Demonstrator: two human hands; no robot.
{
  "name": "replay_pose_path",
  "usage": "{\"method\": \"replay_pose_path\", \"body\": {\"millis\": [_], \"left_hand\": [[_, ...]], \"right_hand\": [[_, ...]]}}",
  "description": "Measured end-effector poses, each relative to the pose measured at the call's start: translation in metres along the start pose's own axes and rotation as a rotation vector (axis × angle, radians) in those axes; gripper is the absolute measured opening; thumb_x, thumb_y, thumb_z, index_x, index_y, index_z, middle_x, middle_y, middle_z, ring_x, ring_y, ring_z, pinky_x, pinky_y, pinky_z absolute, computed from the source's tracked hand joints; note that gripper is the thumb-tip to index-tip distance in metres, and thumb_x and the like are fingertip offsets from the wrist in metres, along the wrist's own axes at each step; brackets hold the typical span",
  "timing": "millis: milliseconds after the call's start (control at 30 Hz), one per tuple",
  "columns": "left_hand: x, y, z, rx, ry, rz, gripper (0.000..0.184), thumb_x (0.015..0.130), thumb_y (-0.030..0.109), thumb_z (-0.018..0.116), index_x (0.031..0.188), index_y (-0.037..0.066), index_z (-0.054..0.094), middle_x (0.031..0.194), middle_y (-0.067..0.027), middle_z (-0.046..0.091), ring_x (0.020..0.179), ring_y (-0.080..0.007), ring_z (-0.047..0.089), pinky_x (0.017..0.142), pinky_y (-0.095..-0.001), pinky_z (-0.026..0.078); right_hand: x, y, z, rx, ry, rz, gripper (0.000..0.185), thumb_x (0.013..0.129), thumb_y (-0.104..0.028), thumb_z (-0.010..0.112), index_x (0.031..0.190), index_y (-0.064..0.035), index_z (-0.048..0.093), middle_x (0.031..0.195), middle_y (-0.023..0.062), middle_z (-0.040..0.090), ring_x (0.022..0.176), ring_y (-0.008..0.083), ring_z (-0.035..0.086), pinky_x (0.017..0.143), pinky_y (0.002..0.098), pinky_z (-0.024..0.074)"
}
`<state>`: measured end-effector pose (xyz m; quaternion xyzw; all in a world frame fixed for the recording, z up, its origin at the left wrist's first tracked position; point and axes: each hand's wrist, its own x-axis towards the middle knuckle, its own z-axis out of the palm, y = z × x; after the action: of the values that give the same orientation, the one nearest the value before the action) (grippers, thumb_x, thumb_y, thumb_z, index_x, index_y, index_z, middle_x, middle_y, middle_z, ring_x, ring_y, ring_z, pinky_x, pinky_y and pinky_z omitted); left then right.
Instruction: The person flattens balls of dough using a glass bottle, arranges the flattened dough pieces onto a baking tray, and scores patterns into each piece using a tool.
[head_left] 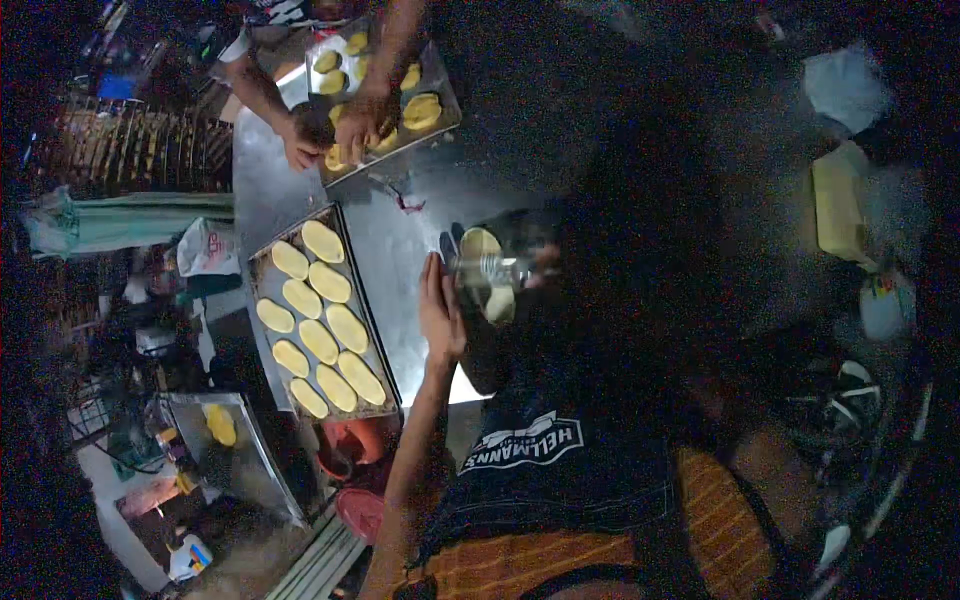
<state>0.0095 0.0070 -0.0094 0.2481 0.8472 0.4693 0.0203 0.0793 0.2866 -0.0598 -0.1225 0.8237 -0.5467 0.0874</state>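
Note:
My left hand point(440, 310) lies stretched out at the edge of the steel table point(410, 330), fingers straight and side by side. Just right of its fingertips is a shiny, ribbed object point(497, 270), glassy or metallic; motion blur hides its kind. My right hand point(543, 262), smeared and in shadow, appears to grip this object's far end. Pale dough shows on both sides of it: one dough piece point(482, 241) above and another dough piece point(500, 305) below. Beside my left hand, a baking tray point(378, 350) carries several flat oval dough pieces point(319, 341) in rows.
Across the table, another person's hands point(365, 125) work over a second tray point(440, 130) of yellow dough pieces. A third tray point(260, 470) with one yellow piece stands lower left. Red containers point(350, 450) sit below the near tray. A yellow container point(840, 205) stands far right.

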Motion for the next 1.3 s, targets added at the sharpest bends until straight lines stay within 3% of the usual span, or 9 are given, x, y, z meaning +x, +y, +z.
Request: {"method": "replay_pose_path", "body": {"millis": [200, 367, 500, 633, 700, 867, 967, 1100, 1300], "left_hand": [[0.032, -0.032, 0.039, 0.612, -0.188, 0.112, 0.075, 0.081, 0.041, 0.062, 0.141, 0.002, 0.040, 0.128, -0.0213, 0.053, 0.107, -0.0387, 0.054, 0.091, -0.0460, 0.047], [0.049, -0.047, 0.046, 0.457, -0.231, -0.086, 0.057, 0.078, 0.031, 0.065, 0.124, 0.002, 0.050, 0.107, -0.0197, 0.058, 0.089, -0.0374, 0.057, 0.079, -0.0467, 0.050], [0.040, -0.088, 0.076, 0.627, -0.019, -0.056, 0.027, 0.084, 0.016, 0.055, 0.108, 0.003, 0.053, 0.090, -0.0187, 0.058, 0.081, -0.0359, 0.058, 0.072, -0.0442, 0.048], [0.025, -0.025, 0.036, 0.139, -0.151, -0.083, 0.031, 0.085, 0.014, 0.061, 0.114, 0.004, 0.054, 0.090, -0.0141, 0.062, 0.075, -0.0270, 0.058, 0.070, -0.0370, 0.047], [0.019, -0.011, 0.012, -0.136, -0.243, -0.177, 0.031, 0.086, 0.011, 0.065, 0.114, 0.003, 0.054, 0.089, -0.0106, 0.061, 0.073, -0.0210, 0.056, 0.068, -0.0323, 0.046], [0.000, 0.018, -0.072, -0.721, -0.137, -0.232, 0.025, 0.085, 0.012, 0.069, 0.104, 0.003, 0.057, 0.095, -0.0042, 0.058, 0.083, -0.0155, 0.054, 0.074, -0.0298, 0.045], [0.009, -0.023, -0.134, -0.843, -0.089, -0.209, 0.026, 0.088, 0.003, 0.065, 0.112, 0.003, 0.055, 0.090, -0.0015, 0.056, 0.075, -0.0109, 0.051, 0.067, -0.0231, 0.042], [0.025, -0.089, -0.237, -0.689, 0.051, -0.313, 0.024, 0.088, 0.001, 0.063, 0.111, 0.004, 0.057, 0.089, -0.0020, 0.057, 0.075, -0.0111, 0.051, 0.068, -0.0227, 0.043], [0.072, -0.230, -0.346, -0.508, 0.148, -0.240, 0.020, 0.089, 0.008, 0.067, 0.105, 0.003, 0.057, 0.077, -0.0036, 0.058, 0.063, -0.0112, 0.052, 0.057, -0.0243, 0.043]], "right_hand": [[0.028, -0.086, -0.107, -0.269, 0.262, 0.363, 0.036, 0.081, -0.025, 0.072, 0.110, -0.0071, 0.061, 0.086, 0.0095, 0.066, 0.064, 0.0215, 0.057, 0.062, 0.0354, 0.0499], [0.022, -0.147, -0.113, -0.426, 0.654, 0.400, 0.027, 0.080, -0.017, 0.075, 0.100, -0.0040, 0.064, 0.073, 0.0080, 0.066, 0.049, 0.0193, 0.054, 0.049, 0.0303, 0.0465], [0.013, -0.098, -0.095, -0.580, 0.933, 0.183, 0.052, 0.074, -0.026, 0.081, 0.116, -0.0051, 0.059, 0.086, 0.0108, 0.066, 0.065, 0.0233, 0.062, 0.061, 0.0364, 0.0521], [0.001, -0.141, -0.079, -0.885, 1.158, 0.256, 0.074, 0.065, -0.037, 0.087, 0.125, -0.0083, 0.055, 0.120, 0.0141, 0.054, 0.107, 0.0325, 0.055, 0.075, 0.0432, 0.0543], [-0.002, -0.153, -0.063, -0.973, 1.368, -0.062, 0.077, 0.060, -0.036, 0.090, 0.124, -0.0085, 0.056, 0.117, 0.0137, 0.056, 0.106, 0.0321, 0.055, 0.072, 0.0439, 0.0543], [0.066, -0.060, 0.059, -0.110, 0.514, -0.531, 0.069, 0.063, -0.018, 0.090, 0.123, -0.0054, 0.059, 0.124, 0.0124, 0.058, 0.100, 0.0255, 0.061, 0.085, 0.0354, 0.0515], [0.113, -0.145, 0.118, 0.700, -0.027, 0.184, 0.060, 0.071, -0.016, 0.085, 0.123, -0.0016, 0.059, 0.107, 0.0088, 0.066, 0.091, 0.0195, 0.063, 0.081, 0.0304, 0.0528], [0.199, -0.117, 0.219, 0.820, 0.152, 0.494, 0.036, 0.084, -0.008, 0.073, 0.116, 0.0035, 0.060, 0.100, 0.0114, 0.066, 0.085, 0.0190, 0.064, 0.074, 0.0283, 0.0573], [0.365, -0.162, 0.296, 1.102, 0.099, 0.415, 0.027, 0.086, -0.007, 0.068, 0.109, 0.0059, 0.061, 0.100, 0.0133, 0.065, 0.078, 0.0214, 0.066, 0.073, 0.0293, 0.0590]]}}
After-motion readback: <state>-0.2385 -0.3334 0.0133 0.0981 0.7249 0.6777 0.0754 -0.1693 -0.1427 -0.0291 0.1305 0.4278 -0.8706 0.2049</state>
